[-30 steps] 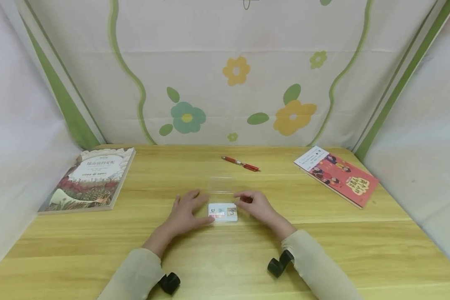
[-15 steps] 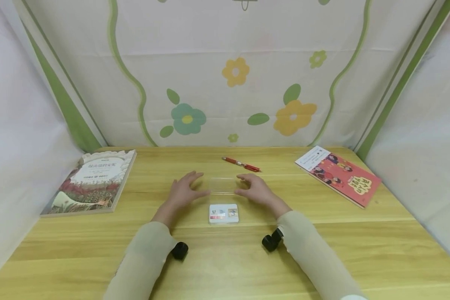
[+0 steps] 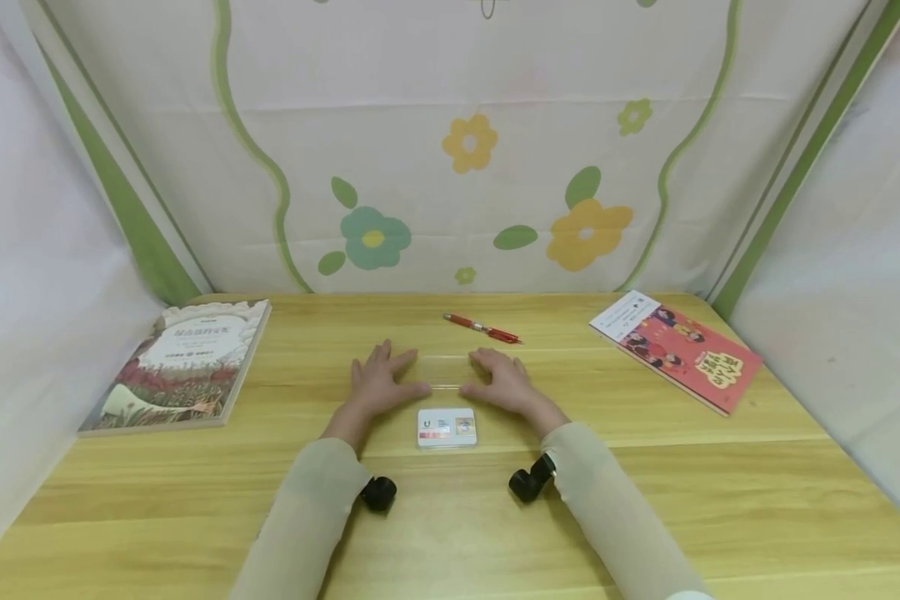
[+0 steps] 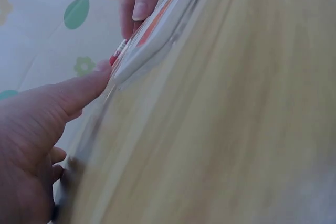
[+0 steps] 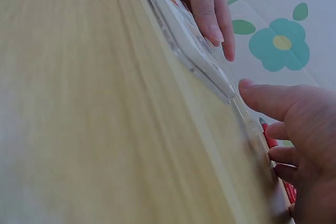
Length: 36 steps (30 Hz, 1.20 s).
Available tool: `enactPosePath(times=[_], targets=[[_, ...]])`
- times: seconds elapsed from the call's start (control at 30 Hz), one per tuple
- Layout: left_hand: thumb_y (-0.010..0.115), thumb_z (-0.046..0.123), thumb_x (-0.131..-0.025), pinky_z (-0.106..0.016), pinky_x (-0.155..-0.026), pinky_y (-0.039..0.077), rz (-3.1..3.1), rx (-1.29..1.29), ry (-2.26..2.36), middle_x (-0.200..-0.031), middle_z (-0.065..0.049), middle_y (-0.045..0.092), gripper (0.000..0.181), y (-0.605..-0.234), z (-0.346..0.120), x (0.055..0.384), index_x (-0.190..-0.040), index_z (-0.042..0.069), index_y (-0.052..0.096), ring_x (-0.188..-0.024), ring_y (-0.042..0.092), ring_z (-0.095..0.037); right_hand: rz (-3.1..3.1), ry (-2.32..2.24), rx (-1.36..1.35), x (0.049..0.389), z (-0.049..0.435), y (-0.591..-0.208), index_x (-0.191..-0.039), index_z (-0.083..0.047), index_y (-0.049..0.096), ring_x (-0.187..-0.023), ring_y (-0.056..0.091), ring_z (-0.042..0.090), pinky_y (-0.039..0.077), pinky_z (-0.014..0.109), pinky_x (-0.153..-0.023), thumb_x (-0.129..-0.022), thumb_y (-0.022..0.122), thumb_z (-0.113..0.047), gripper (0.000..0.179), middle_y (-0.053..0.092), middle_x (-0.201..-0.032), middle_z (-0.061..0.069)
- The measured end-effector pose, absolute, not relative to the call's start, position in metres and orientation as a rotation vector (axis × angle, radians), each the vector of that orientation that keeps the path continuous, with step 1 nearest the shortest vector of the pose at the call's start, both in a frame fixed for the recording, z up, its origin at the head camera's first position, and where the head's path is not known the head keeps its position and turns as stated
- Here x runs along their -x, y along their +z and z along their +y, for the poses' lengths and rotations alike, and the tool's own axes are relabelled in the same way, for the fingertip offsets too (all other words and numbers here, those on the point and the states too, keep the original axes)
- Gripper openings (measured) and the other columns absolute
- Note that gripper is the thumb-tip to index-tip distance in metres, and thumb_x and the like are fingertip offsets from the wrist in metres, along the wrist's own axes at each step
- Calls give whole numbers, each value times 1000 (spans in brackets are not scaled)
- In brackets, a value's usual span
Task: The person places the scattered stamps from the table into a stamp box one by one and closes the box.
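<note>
A clear, flat plastic cover (image 3: 446, 372) lies on the table between my two hands. My left hand (image 3: 379, 383) is at its left end, thumb by the front corner and fingers by the back one. At the right end my right hand (image 3: 506, 381) lies likewise, thumb in front. Whether the fingertips touch the plastic is hard to tell. Just nearer to me rests a white card-like piece in a clear case (image 3: 447, 427), with a small logo, a red stripe and a golden square. In the right wrist view the case (image 5: 194, 45) appears edge-on.
Behind the cover lies a red pen (image 3: 483, 327). One book (image 3: 183, 367) is at the table's left side; a red book (image 3: 678, 352) lies at the right back. A white flowered cloth (image 3: 420, 167) hangs behind the wooden table (image 3: 450, 533).
Both hands have left the sides of the white card-like piece and moved forward to the clear cover. Over the last half second they have closed in on its ends. Cover and case stay put.
</note>
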<state>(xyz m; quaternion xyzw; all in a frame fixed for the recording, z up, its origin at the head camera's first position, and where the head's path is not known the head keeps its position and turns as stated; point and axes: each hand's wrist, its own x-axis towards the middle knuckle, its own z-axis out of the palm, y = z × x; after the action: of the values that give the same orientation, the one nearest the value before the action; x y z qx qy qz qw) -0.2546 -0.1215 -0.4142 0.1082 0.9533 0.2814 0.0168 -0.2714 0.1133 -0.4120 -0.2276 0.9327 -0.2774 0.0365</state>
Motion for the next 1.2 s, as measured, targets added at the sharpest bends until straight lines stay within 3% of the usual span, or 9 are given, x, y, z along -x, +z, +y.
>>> enactPosePath(times=[0.57, 1.2], targets=[[53, 58, -74, -57, -92, -7, 3008, -318, 766, -140, -20, 10, 67, -412, -116, 252, -130, 22, 42, -126, 3, -36, 2982, -777, 638, 271, 107, -416, -127, -11, 44, -121, 25, 28, 3, 52, -96, -75, 60, -46, 64, 32, -133, 11], [59, 51, -74, -61, -91, 0, 2953, -414, 1107, -136, -22, 21, 69, -394, -124, 228, -129, 14, 41, -123, 13, -41, 2856, -1069, 646, 251, 106, -397, -128, -11, 41, -124, 21, 26, 0, 54, -96, -72, 64, -47, 70, 28, -137, 10]])
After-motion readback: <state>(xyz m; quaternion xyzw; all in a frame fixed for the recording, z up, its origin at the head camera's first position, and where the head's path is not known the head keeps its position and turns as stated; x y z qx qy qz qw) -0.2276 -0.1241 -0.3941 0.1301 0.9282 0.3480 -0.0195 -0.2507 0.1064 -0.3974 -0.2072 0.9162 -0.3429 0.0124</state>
